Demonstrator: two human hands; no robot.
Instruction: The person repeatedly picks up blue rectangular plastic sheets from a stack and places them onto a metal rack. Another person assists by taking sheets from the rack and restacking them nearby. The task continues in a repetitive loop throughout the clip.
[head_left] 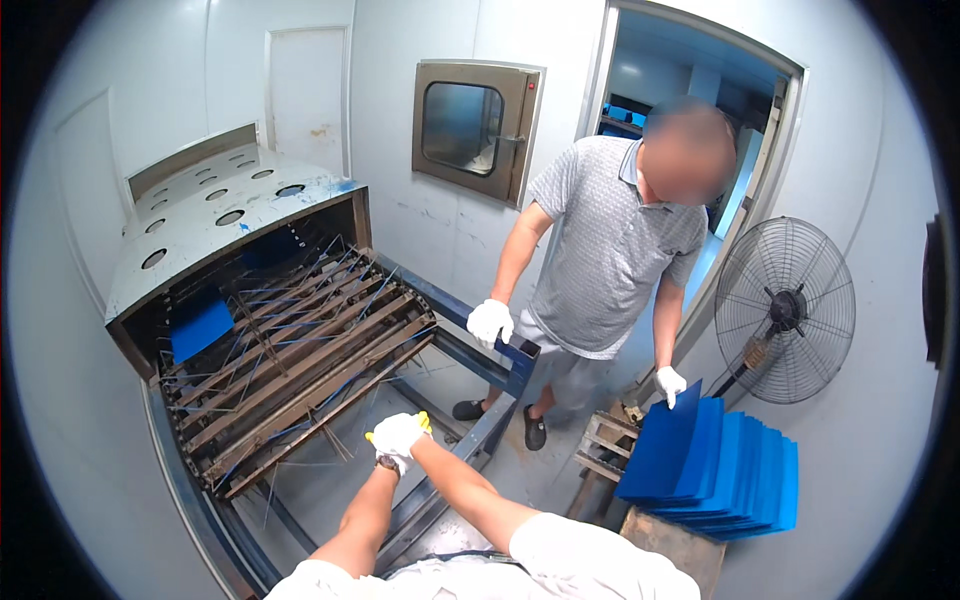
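Lying on the conveyor (318, 393), far left: one blue panel (201, 331), likely light, stiff, best taken by its edges; my gloved hands (400, 434), together beyond the conveyor's near end, grasp untellable.

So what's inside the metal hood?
A blue sheet at the front, on the slatted conveyor; a darker blue patch shows deeper. The hood hides the rest.
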